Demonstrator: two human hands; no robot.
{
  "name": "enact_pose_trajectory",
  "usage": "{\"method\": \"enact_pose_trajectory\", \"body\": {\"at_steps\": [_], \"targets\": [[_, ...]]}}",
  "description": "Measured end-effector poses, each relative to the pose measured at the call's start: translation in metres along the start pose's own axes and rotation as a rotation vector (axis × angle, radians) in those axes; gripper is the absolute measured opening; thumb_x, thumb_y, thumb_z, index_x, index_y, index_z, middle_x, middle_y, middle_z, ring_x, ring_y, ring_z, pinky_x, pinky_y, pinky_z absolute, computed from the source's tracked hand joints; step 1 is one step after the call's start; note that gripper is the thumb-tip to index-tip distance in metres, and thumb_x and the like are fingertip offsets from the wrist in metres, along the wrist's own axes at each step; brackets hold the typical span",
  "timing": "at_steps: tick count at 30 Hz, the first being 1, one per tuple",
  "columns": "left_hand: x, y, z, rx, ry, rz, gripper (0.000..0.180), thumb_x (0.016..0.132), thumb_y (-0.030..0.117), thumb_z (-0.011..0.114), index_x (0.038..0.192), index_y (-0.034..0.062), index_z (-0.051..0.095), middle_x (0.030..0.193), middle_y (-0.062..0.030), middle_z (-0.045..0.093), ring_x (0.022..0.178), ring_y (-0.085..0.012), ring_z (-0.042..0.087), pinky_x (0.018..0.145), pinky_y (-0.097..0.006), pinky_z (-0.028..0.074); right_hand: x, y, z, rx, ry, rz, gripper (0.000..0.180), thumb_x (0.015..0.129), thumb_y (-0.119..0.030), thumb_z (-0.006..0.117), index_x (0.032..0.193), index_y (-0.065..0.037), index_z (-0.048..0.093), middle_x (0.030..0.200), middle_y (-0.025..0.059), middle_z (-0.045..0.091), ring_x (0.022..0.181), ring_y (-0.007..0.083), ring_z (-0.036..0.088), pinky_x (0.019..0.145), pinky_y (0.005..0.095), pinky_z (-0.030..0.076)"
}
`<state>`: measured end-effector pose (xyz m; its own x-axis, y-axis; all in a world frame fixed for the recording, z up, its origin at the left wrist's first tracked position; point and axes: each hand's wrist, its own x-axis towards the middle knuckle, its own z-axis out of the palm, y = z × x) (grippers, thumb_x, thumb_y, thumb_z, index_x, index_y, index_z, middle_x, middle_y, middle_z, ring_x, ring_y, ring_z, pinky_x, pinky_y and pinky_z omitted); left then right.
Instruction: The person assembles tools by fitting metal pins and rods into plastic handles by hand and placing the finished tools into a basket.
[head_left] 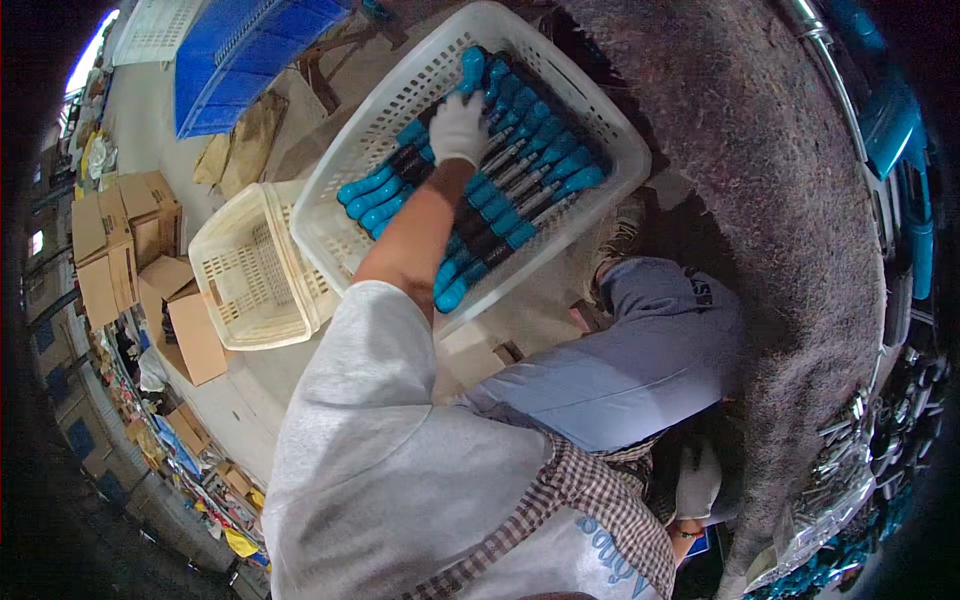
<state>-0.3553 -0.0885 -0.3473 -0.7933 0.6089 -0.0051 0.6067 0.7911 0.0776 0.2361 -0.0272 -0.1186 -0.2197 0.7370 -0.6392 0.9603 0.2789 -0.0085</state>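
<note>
My left hand [459,130], in a white glove, reaches into a white plastic crate [345,165] with perforated walls. Its fingers close over a teal-handled tool [473,68] at the far end of the crate. Under and beside that hand lie rows of similar teal-handled tools [545,135], with black sections and bare metal shafts, packed side by side. Low on the right, next to my blue-trousered leg, my right hand [698,485] hangs in shadow, also in a white glove. Its fingers are too dark to make out, and nothing held shows there.
Left of the crate stands a cream basket [205,255]. Farther left are cardboard boxes [100,235]; a blue bin [250,60] stands behind. A dark, rough-covered surface [790,200] rises on my right, with metal and teal parts [890,450] beyond its edge.
</note>
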Motion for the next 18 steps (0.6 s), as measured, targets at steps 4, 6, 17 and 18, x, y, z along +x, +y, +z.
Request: {"method": "enact_pose_trajectory", "body": {"at_steps": [4, 6, 17, 18], "targets": [[0.040, -0.026, -0.015, 0.068, 0.094, 0.152, 0.049, 0.086, 0.027, 0.060, 0.133, 0.0243, 0.048, 0.097, -0.0163, 0.063, 0.091, -0.0322, 0.063, 0.075, -0.047, 0.052, 0.006, -0.026, -0.011, 0.024, -0.041, 0.000, 0.047, 0.092, -0.032, 0.056, 0.126, 0.001, 0.056, 0.124, 0.0251, 0.058, 0.115, 0.0401, 0.055, 0.099, 0.0432, 0.042], [0.058, -0.023, -0.023, 0.081, -0.019, 0.141, 0.047, 0.088, 0.030, 0.057, 0.134, 0.0288, 0.047, 0.094, -0.0152, 0.064, 0.084, -0.0331, 0.065, 0.071, -0.048, 0.052, 0.004, -0.014, -0.004, 0.021, -0.023, -0.024, 0.047, 0.092, -0.032, 0.056, 0.125, 0.001, 0.056, 0.124, 0.0247, 0.058, 0.115, 0.0400, 0.055, 0.099, 0.0432, 0.042], [0.104, -0.033, 0.009, 0.338, -0.212, 0.122, 0.037, 0.099, 0.025, 0.037, 0.135, 0.0272, 0.048, 0.120, -0.0152, 0.063, 0.102, -0.0356, 0.065, 0.078, -0.054, 0.051, -0.006, -0.027, -0.015, 0.089, -0.088, 0.076, 0.046, 0.093, -0.035, 0.055, 0.123, -0.001, 0.058, 0.123, 0.0239, 0.058, 0.114, 0.0395, 0.055, 0.097, 0.0438, 0.043], [0.104, -0.036, 0.012, 0.357, -0.223, 0.095, 0.039, 0.099, 0.025, 0.037, 0.137, 0.0267, 0.046, 0.120, -0.0150, 0.064, 0.102, -0.0348, 0.065, 0.078, -0.055, 0.051, -0.006, -0.019, -0.008, 0.044, -0.039, 0.007, 0.046, 0.093, -0.035, 0.055, 0.123, 0.000, 0.058, 0.123, 0.0237, 0.058, 0.114, 0.0393, 0.055, 0.098, 0.0436, 0.043]]}}
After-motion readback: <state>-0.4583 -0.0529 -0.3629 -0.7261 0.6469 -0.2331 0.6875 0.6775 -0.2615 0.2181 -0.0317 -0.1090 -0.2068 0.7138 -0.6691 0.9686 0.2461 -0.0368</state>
